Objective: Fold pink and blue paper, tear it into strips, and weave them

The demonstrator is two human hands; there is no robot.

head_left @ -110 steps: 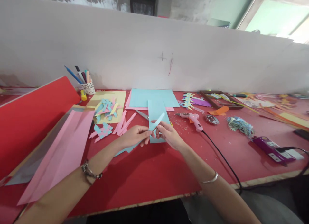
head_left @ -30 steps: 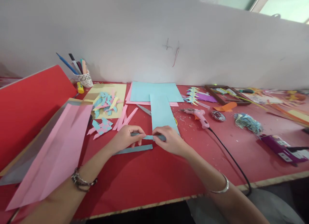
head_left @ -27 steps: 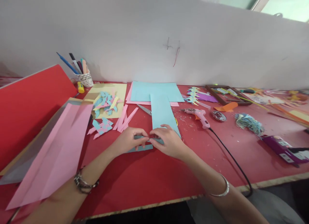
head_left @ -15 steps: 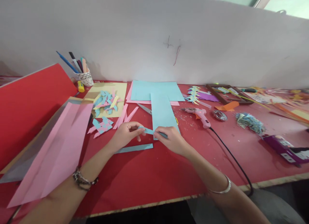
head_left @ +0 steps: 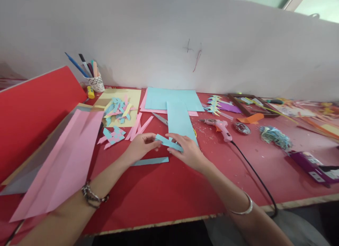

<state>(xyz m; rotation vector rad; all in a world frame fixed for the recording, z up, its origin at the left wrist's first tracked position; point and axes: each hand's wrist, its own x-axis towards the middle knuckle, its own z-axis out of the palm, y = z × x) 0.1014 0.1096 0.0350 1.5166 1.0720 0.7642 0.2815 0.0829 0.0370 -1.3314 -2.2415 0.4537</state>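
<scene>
A short light-blue paper strip (head_left: 166, 141) is held up between my hands, slanting down to the right. My left hand (head_left: 143, 145) has its thumb and forefinger closed at the strip's left end. On the other end, my right hand (head_left: 188, 151) grips it between thumb and fingers, its forefinger stretched over the top. Just below them a longer blue paper strip (head_left: 150, 161) lies flat on the red table, its left end partly hidden by my left wrist. A long blue sheet (head_left: 180, 119) lies behind my right hand, covering part of the scissors (head_left: 161, 119).
Pink strips (head_left: 137, 127), a woven pink-and-blue piece (head_left: 113, 136) and a heap of folded pieces (head_left: 119, 110) lie left. A pink glue gun (head_left: 219, 127) with a black cord sits right, near a steel scrubber (head_left: 242, 128). Folded pink paper (head_left: 63, 165) covers the left side.
The strip between my hands has turned so its flat face shows more. My right fingers have opened out along it. The view has shifted slightly.
</scene>
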